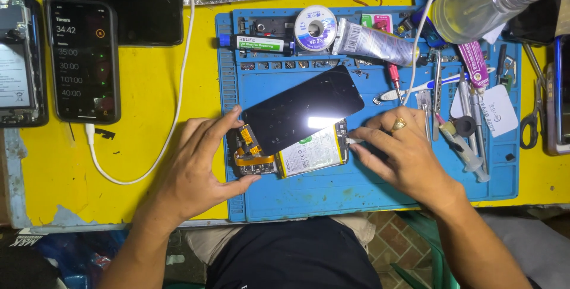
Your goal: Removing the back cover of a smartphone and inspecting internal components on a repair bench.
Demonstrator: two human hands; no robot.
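An opened smartphone (297, 157) lies on a blue work mat (332, 197), its white battery and orange flex cables showing. Its black screen panel (303, 110) is lifted and tilted up over the body. My left hand (199, 164) cups the phone's left end, thumb under it and fingers at the screen's lower left corner. My right hand (404, 152), wearing a gold ring, pinches a small metal tool (354, 140) whose tip touches the phone's right edge beside the battery.
The mat's upper part holds glue tubes (374, 43), a solder wick reel (315, 27), tweezers, a syringe (466, 149) and screwdrivers. On the yellow table (148, 99) at left lies a phone showing timers (83, 57), with a white cable (178, 93) running past. Scissors (532, 117) lie at right.
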